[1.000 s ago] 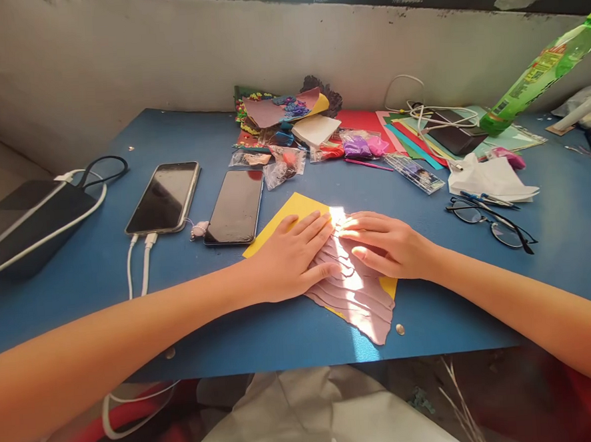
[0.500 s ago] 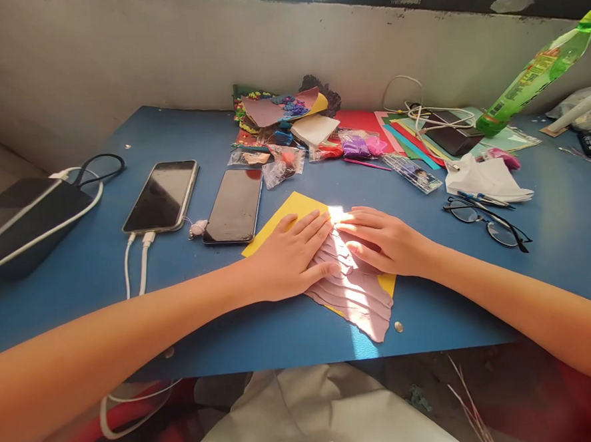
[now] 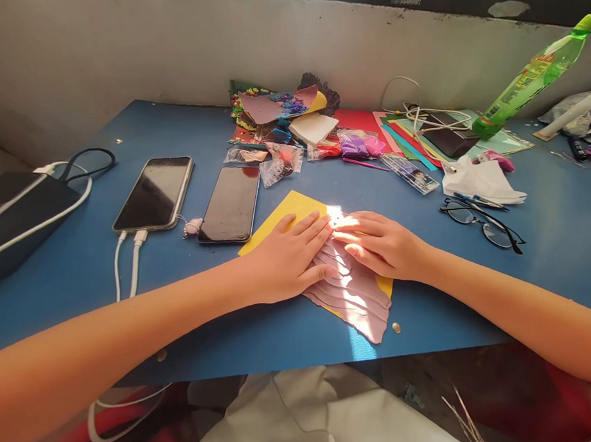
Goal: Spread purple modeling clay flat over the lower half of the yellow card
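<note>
Before me lies a yellow sheet of card (image 3: 291,210), turned at an angle. Overlapping wavy layers of mauve clay (image 3: 363,303) cover its near part and stick out past its near edge. My left hand (image 3: 290,261) rests flat, fingers stretched over the card and thumb on the clay. My right hand (image 3: 384,242) is on the right side, its fingers loosely bent and apart, their tips touching the clay's upper end beside my left fingertips. Bright sunlight and the fingers hide the exact contact there.
Two phones (image 3: 154,193) (image 3: 229,204) lie left of the card. Glasses (image 3: 480,222) and a crumpled white tissue (image 3: 481,181) are at right. Behind are small bags of clay (image 3: 358,142), coloured paper (image 3: 411,148) and a leaning green bottle (image 3: 531,76). The blue table's front edge (image 3: 284,368) is close.
The whole view has shifted slightly. Both hands stay almost in place on the card and clay; the right fingertips have moved very little.
</note>
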The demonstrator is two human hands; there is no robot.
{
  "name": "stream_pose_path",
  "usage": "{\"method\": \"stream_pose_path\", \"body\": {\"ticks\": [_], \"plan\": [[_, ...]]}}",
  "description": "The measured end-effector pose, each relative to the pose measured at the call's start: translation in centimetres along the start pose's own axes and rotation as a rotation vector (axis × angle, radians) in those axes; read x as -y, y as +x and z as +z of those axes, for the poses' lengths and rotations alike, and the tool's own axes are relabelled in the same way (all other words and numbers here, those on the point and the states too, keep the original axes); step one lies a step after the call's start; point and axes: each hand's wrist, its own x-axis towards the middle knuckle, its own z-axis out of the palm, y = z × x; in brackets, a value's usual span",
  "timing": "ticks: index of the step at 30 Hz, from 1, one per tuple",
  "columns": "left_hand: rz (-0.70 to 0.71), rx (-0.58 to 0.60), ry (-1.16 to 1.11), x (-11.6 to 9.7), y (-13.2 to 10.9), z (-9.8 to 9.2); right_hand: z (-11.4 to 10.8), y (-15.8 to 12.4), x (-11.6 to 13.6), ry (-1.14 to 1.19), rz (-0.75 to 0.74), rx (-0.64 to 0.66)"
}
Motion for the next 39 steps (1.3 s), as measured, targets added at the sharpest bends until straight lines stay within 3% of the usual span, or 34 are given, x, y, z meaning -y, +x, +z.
{"method": "stream_pose_path", "body": {"ticks": [8, 23, 31, 39], "plan": [[-0.017, -0.006, -0.028, 0.0, -0.3, 0.5, 0.0, 0.4, 1.4, -0.047, -0.001, 0.112], [0.017, -0.025, -0.060, 0.2, -0.2, 0.4, -0.5, 0.4, 1.0, 0.013, -0.016, 0.042], [0.160, -0.130, -0.071, 0.3, -1.1, 1.5, -1.0, -0.4, 1.0, 0.043, 0.024, 0.059], [0.111, -0.168, -0.058, 0.2, -1.4, 1.8, -0.9, -1.1, 0.6, 0.077, 0.041, 0.019]]}}
